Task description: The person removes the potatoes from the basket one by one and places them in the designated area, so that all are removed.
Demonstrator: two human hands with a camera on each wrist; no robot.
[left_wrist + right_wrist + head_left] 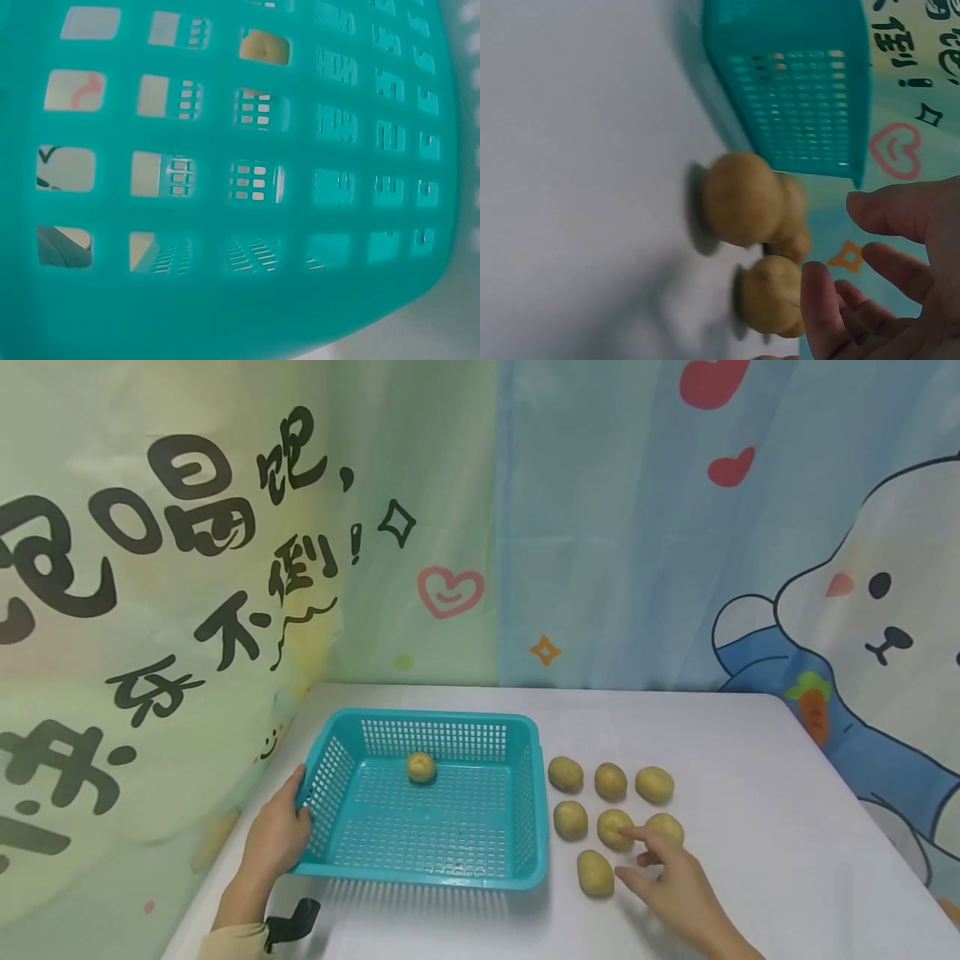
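Observation:
A turquoise plastic basket (431, 883) with perforated walls stands on the table, one potato (421, 767) lying inside toward its back. At the basket's left side my left hand (276, 837) grips the wall; the left wrist view shows only the perforated basket wall (210, 300), with no fingers visible. To the right of the basket, several potatoes lie loosely in rows. My right hand (671, 885) hovers among the nearer ones, holding nothing, its fingers spread. Its thumb is close to the front potato (596, 873), and its index finger overlaps the middle potato (615, 829) from the head camera.
The white tabletop (787, 860) extends right of the potatoes. Behind it hangs a printed curtain (600, 527) with hearts, lettering and a cartoon bear. A black strap end (294, 922) sticks out by the left wrist.

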